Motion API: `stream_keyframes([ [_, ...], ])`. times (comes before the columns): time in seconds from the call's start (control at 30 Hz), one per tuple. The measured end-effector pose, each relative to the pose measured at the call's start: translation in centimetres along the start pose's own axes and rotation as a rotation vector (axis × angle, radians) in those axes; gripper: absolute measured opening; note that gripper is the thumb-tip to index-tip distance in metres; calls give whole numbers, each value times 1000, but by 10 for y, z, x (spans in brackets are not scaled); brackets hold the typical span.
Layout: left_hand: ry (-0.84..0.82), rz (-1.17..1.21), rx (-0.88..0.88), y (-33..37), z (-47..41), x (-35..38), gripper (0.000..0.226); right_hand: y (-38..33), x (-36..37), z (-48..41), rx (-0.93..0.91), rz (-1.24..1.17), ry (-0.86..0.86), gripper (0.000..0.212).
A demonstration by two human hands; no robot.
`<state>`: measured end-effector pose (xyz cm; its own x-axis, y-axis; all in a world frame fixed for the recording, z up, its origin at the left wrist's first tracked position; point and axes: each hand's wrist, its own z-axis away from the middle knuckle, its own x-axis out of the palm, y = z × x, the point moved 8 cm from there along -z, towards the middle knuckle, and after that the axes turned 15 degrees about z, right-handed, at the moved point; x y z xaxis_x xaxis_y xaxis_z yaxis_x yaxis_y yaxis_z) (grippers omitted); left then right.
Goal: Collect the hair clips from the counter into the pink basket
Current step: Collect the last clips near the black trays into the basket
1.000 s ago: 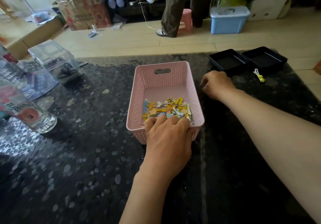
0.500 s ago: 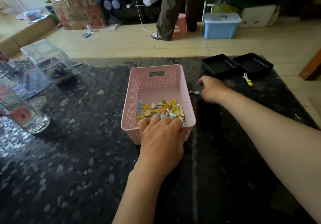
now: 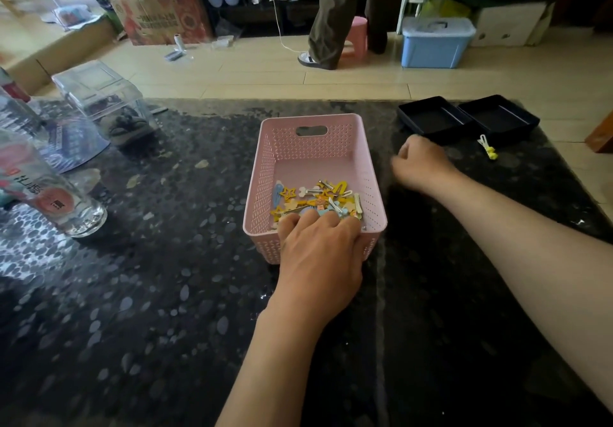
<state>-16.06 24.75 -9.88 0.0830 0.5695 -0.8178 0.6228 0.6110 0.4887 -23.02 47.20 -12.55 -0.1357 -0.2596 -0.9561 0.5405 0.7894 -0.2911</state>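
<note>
The pink basket (image 3: pixel 265 174) stands in the middle of the dark speckled counter (image 3: pixel 166 294). Several coloured hair clips (image 3: pixel 315 196) lie piled at its near end. My left hand (image 3: pixel 320 251) grips the basket's near rim, fingers curled over it onto the clips. My right hand (image 3: pixel 423 164) hovers just right of the basket, a little blurred, fingers curled in; the small clip that lay by its fingertips is no longer on the counter. A yellow and white hair clip (image 3: pixel 487 147) lies further right, in front of the black trays.
Two shallow black trays (image 3: pixel 431 118) (image 3: pixel 499 115) sit at the back right corner. A clear plastic box (image 3: pixel 102 95) and a clear bottle (image 3: pixel 56 201) stand at the left. A person's legs (image 3: pixel 335 12) and a blue box (image 3: pixel 434 42) are on the floor beyond.
My right hand reached to a small clip beside the basket, then curled and lifted; that clip is gone from the counter. My left hand stayed on the basket's rim.
</note>
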Motion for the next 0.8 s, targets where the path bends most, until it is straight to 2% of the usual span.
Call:
stream_keyframes([
  [0.1,-1,-9,5,2,0,1,23,-14,-25,6,-11,-282,26,18],
  [0.2,-5,-10,9,0,1,3,23,-48,-42,16,-135,-506,-7,11],
  [0.3,-10,-6,14,0,0,3,26,-84,-51,32,-344,-400,-15,5],
  [0.37,-13,3,30,2,0,4,26,-101,-49,46,-464,-318,-62,12],
  [0.43,-15,-6,46,3,0,4,25,-103,-44,50,-503,-336,-106,22],
  [0.53,-22,-39,65,6,-2,8,21,-78,-51,40,-435,-426,16,19],
  [0.63,-46,-24,95,16,-4,15,17,-29,-64,20,-261,-349,165,17],
  [0.73,-58,-8,109,27,-3,22,21,35,-61,-1,-52,-225,171,18],
  [0.8,-68,-8,122,33,-2,26,23,76,-55,-8,76,-119,150,26],
])
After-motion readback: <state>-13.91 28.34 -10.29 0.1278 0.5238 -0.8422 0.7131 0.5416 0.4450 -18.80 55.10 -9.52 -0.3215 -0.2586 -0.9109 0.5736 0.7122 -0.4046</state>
